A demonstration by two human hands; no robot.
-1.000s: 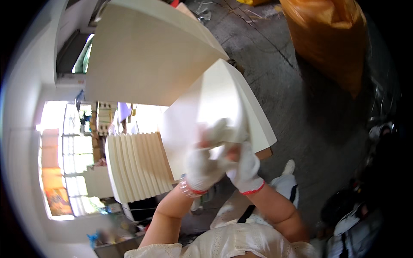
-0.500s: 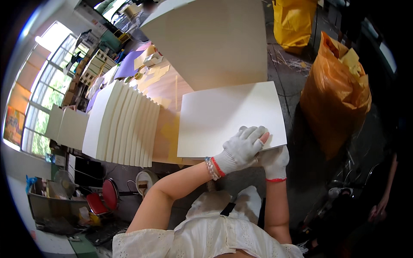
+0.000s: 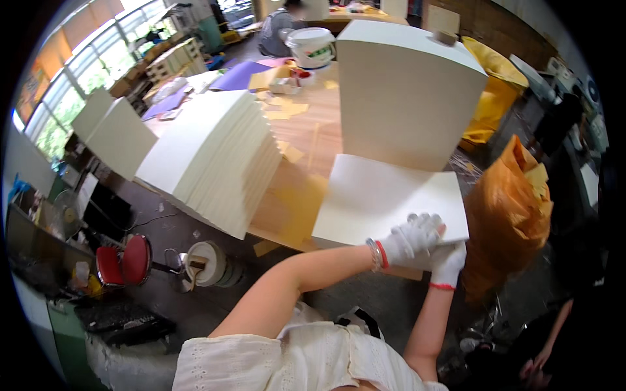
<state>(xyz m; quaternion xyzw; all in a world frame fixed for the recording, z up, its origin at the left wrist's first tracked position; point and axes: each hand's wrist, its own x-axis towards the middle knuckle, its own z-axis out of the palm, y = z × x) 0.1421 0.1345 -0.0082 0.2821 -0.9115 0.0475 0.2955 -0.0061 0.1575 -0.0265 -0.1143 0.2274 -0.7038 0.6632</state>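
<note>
Now two hands (gloved) press one white board.

Landmark: our wooden table. At its far end we see a white bucket with a coloured label band, too small to make out. Just beside the bucket, nearer us, a small red-and-white tub. Off the table's right edge, an orange plastic bag stuffed with yellow scraps; further back right, a yellow sack. We find no signs or screens clear enough to tell.
</note>
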